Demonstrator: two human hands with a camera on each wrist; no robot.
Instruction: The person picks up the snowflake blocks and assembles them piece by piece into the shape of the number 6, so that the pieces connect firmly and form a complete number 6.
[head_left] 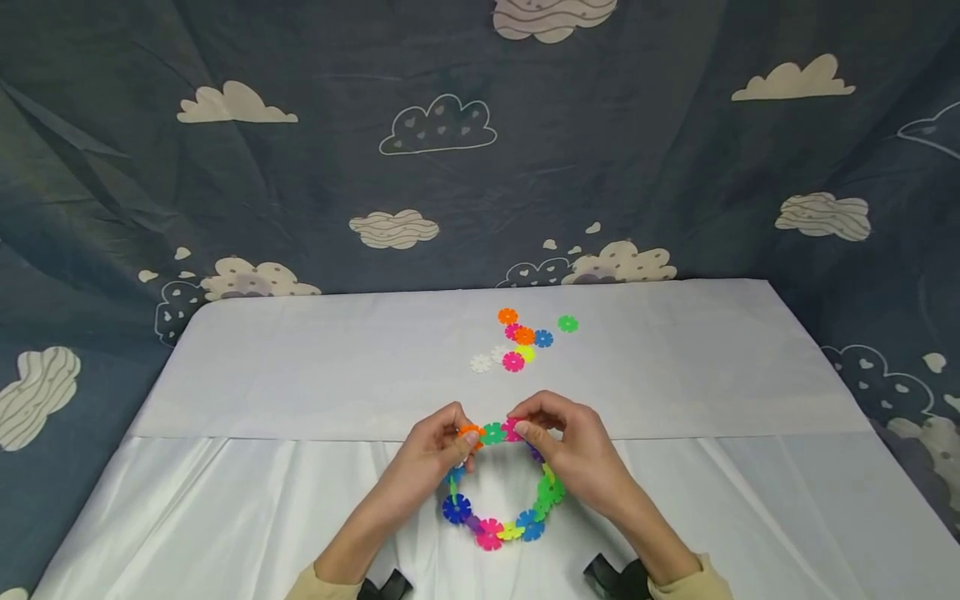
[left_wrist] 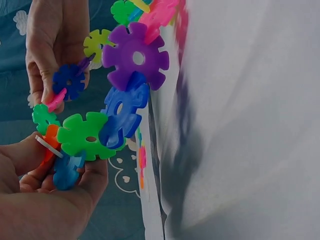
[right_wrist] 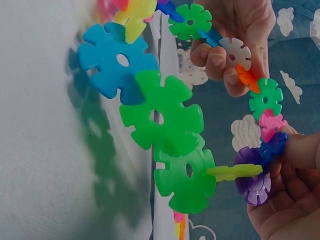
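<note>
A ring of interlocking plastic flower discs [head_left: 489, 534] in many colours is held up between both hands over the white cloth. The left hand [head_left: 435, 450] pinches its upper left part, near an orange disc [right_wrist: 247, 78] and a white disc [right_wrist: 235, 54]. On the upper right, the right hand [head_left: 577, 450] grips a pink disc [head_left: 512, 429] and a dark blue disc [right_wrist: 273, 145] between thumb and fingers. A green disc [head_left: 492, 433] spans the space between the hands and meets the pink one. The lower part of the loop hangs toward the person.
Several loose discs lie in a cluster beyond the hands, among them a pink disc [head_left: 513, 361], a blue disc [head_left: 543, 338] and a green disc [head_left: 567, 323]. White cloth [head_left: 300, 367] covers the table. Behind it hangs a dark curtain [head_left: 315, 167] with a cloud print.
</note>
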